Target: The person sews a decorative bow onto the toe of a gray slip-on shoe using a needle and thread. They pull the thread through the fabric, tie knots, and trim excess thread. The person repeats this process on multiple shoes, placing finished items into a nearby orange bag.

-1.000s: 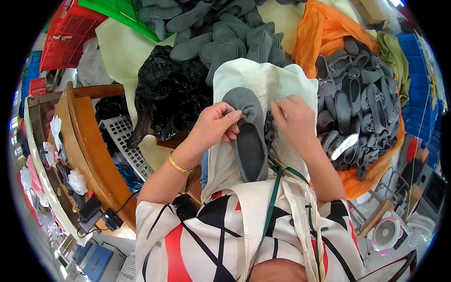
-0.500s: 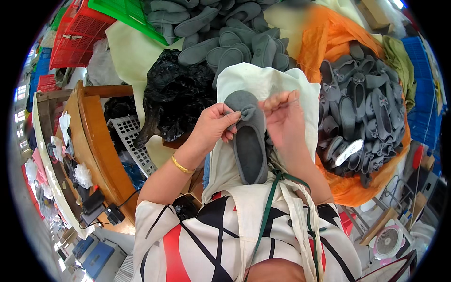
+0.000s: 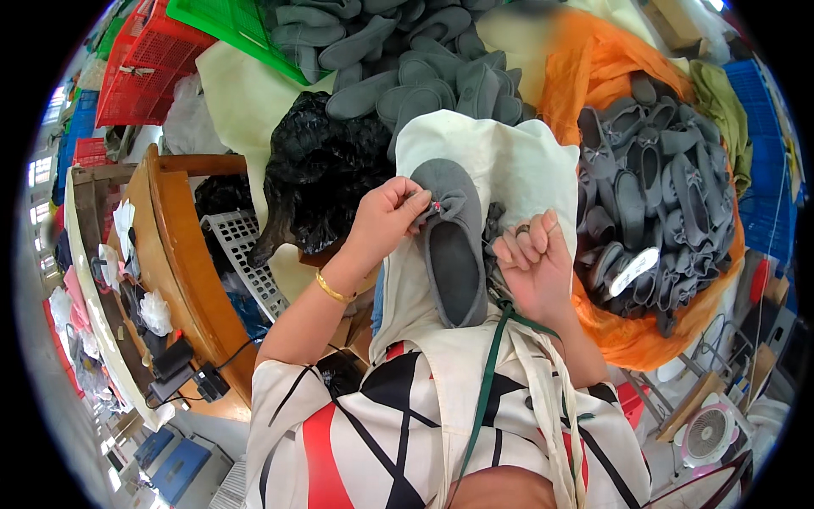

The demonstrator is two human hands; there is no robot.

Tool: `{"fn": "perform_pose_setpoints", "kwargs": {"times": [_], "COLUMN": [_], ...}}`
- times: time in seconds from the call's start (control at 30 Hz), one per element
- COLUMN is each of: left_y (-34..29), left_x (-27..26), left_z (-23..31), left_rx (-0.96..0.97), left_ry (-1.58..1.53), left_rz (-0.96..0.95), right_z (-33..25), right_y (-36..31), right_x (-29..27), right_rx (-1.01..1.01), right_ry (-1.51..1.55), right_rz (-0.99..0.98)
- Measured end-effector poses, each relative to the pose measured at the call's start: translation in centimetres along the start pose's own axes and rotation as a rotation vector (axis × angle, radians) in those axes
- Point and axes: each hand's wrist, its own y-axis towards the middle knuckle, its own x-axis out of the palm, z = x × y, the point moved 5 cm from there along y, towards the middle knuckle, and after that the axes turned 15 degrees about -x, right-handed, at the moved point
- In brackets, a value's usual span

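Observation:
A grey slip-on shoe (image 3: 456, 276) lies on the off-white cloth (image 3: 530, 170) over my lap, its toe pointing away from me. My left hand (image 3: 380, 219) pinches the upper beside a grey fabric bow (image 3: 451, 206), which has a small red and light ornament at its middle. To the right of the shoe, apart from it, my right hand (image 3: 536, 261) is closed with the fingers curled in. What it holds, if anything, is too small to make out. Small dark grey pieces (image 3: 493, 222) lie between the shoe and this hand.
Grey shoes (image 3: 415, 85) are heaped at the far side. More, with bows, fill an orange sack (image 3: 678, 335) at right. A black plastic bag (image 3: 297, 144) stands left of the cloth, near a white perforated crate (image 3: 246, 259) and a wooden table (image 3: 182, 280). Green cords (image 3: 483, 390) hang over my front.
My right hand has come down and toward me, away from the bow, and its fingers have curled in. The red ornament now shows. My left hand keeps its pinch on the shoe.

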Motion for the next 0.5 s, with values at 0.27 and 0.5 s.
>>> {"fn": "perform_pose_setpoints", "kwargs": {"times": [0.27, 0.5], "left_y": [-6.5, -3.7], "left_x": [3.7, 4.1], "left_z": [6.8, 3.9], "left_rx": [0.802, 0.864], "left_ry": [1.023, 1.143], "left_rz": [0.434, 0.594], "right_z": [0.9, 0.8], "right_y": [-0.3, -0.6], "right_x": [1.8, 4.1], "right_rx": [-0.006, -0.119], "right_ry": [-0.097, -0.198], "right_rz": [0.054, -0.149]}}
